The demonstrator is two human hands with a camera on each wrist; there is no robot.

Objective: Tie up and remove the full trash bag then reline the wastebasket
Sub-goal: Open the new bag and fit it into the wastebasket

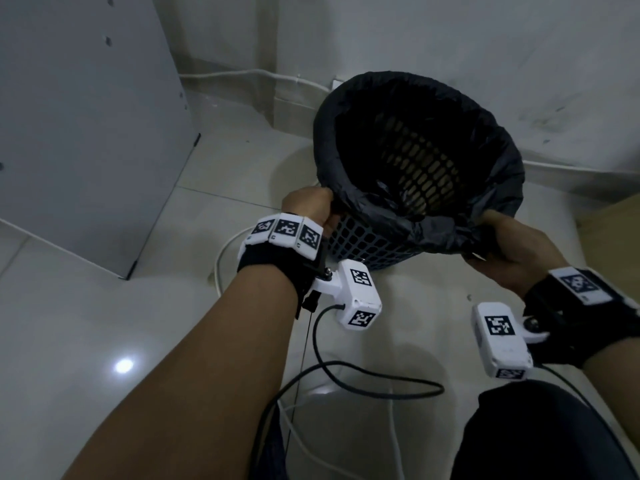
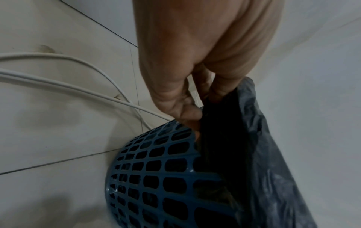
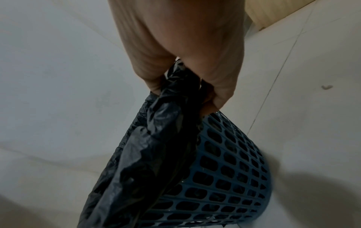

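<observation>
A blue mesh wastebasket (image 1: 363, 244) stands on the tiled floor near the wall corner, tilted toward me. A black trash bag (image 1: 498, 161) lines it, its edge folded over the rim. My left hand (image 1: 317, 209) pinches the bag's edge at the near left of the rim; the left wrist view shows the fingers (image 2: 187, 111) curled on the black plastic (image 2: 254, 138) above the mesh (image 2: 156, 169). My right hand (image 1: 512, 244) grips a bunched fold of the bag at the near right of the rim, seen as crumpled plastic (image 3: 171, 98) in the fist (image 3: 210, 95) over the mesh (image 3: 224, 169).
A grey cabinet panel (image 1: 86, 133) stands at the left. White cables (image 1: 221, 258) and a black cable (image 1: 363, 375) lie on the floor near the basket. White walls close behind the basket. My dark-clothed knee (image 1: 540, 434) is at the lower right.
</observation>
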